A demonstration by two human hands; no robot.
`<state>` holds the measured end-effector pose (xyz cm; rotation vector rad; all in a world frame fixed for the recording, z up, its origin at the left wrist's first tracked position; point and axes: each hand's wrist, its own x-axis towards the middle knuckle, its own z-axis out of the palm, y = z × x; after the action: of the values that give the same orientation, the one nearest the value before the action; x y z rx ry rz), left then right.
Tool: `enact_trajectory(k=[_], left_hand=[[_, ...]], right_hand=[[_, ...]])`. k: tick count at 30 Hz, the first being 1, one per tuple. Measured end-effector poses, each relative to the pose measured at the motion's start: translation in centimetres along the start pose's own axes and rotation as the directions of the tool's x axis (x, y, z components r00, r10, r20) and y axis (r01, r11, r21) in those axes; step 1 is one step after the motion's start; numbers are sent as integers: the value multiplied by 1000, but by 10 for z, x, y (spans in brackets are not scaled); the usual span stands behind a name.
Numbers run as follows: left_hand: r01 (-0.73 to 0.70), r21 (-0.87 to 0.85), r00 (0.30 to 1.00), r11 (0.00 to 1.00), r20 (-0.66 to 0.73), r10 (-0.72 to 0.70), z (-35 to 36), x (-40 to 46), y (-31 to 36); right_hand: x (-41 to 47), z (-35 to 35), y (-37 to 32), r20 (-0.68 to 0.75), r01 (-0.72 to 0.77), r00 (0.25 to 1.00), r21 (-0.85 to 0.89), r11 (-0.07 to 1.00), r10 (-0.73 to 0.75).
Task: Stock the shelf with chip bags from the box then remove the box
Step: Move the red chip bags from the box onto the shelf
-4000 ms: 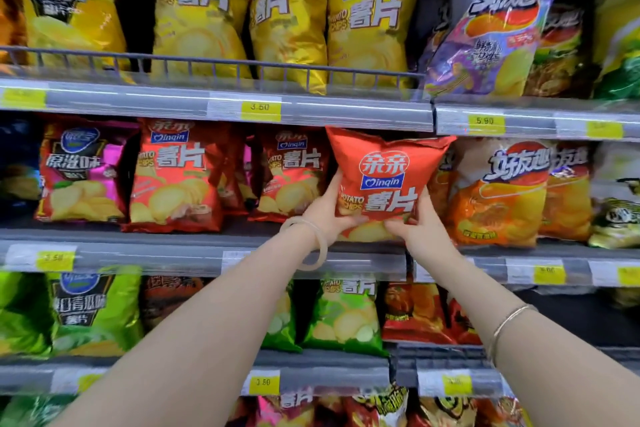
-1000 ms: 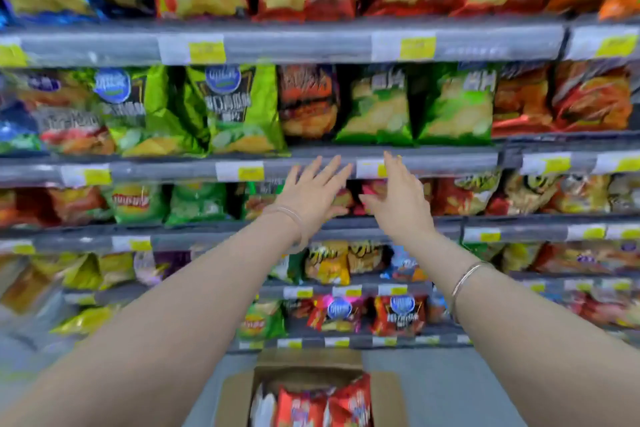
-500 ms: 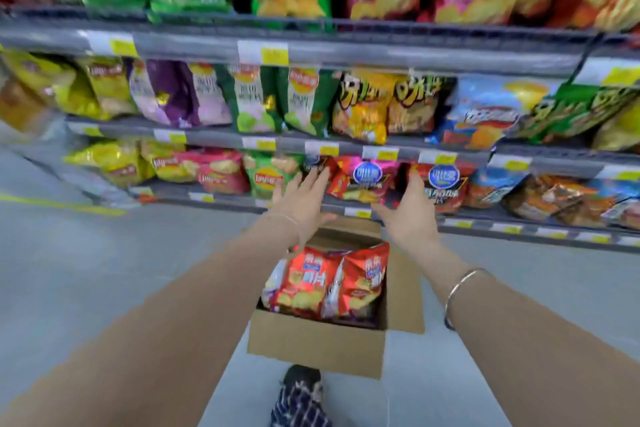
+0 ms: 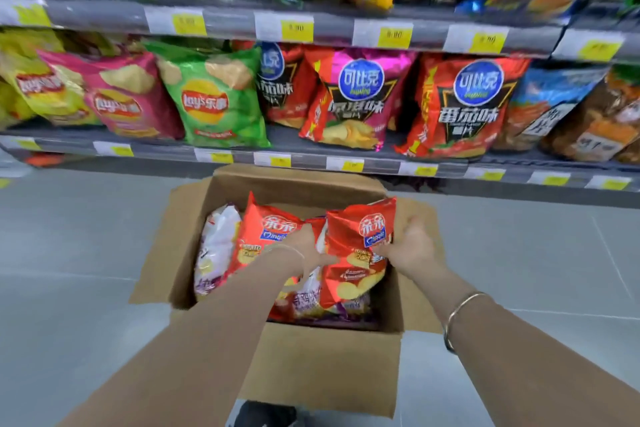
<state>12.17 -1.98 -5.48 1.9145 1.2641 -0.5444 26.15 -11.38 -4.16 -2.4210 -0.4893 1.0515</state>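
Matt brown cardboard box (image 4: pixel 322 364); glossy crinkled foil chip bag (image 4: pixel 356 253); smooth grey floor (image 4: pixel 69 253)

Bright, even store lighting fell from overhead; shadows were soft inside the box (image 4: pixel 322 367). Motion blur smeared the upper shelf (image 4: pixel 332 22) and its price tags (image 4: pixel 188 23). Wide-angle distortion bowed the shelf edges. Foil bags (image 4: pixel 356 100) showed mild glare.

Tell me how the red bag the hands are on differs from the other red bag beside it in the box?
The right red bag has both hands on it, the left hand at its left edge and the right hand at its right edge; the left red bag is partly hidden behind the left wrist. The right red bag's top reaches above the cardboard box rim; the left red bag sits lower. Both carry the same logo.
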Motion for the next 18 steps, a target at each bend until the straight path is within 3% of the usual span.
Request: enact_trajectory(k=[6,11,18], left_hand=[[17,-49,997,999,82,-13,38,54,-2],[29,-287,993,957,119,6,58,74,8],[-88,-568,992,818,-124,21,52,66,11]], right_hand=[[50,36,26,48,66,996,51,997,-69],[66,49,25,129,80,987,104,991,-93],[59,31,12,185,150,958,318,936,-217]])
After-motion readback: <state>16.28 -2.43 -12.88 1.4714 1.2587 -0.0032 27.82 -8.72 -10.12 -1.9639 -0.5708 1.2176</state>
